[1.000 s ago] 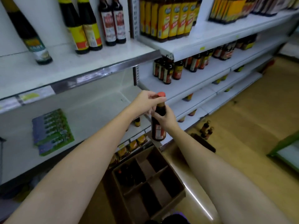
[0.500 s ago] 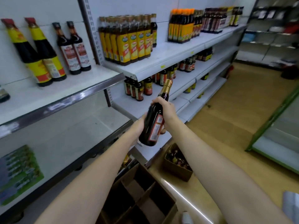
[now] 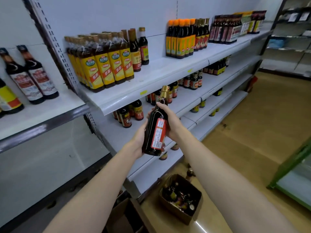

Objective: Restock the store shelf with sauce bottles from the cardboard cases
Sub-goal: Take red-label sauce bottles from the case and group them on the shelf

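Observation:
Both hands hold one dark sauce bottle (image 3: 155, 125) with a gold cap and a red back label, tilted in front of the white shelf (image 3: 168, 76). My left hand (image 3: 140, 137) cups its lower body from the left. My right hand (image 3: 170, 120) grips the shoulder and label side. Yellow-labelled bottles (image 3: 107, 64) and two dark gold-capped bottles (image 3: 138, 47) stand on the shelf above. An open cardboard case (image 3: 180, 197) with several bottles sits on the floor below. The corner of another case (image 3: 121, 214) shows at the bottom.
Small dark bottles (image 3: 129, 113) stand on the lower shelf behind the held bottle. Orange-capped bottles (image 3: 181, 37) line the upper shelf further right. Tall bottles (image 3: 32, 76) stand on the left bay. A green-framed rack (image 3: 292, 167) borders the aisle at right.
The view has swung up and right from the divided case to the shelves. The bottle has risen with both hands, which now grip its body instead of its cap and neck.

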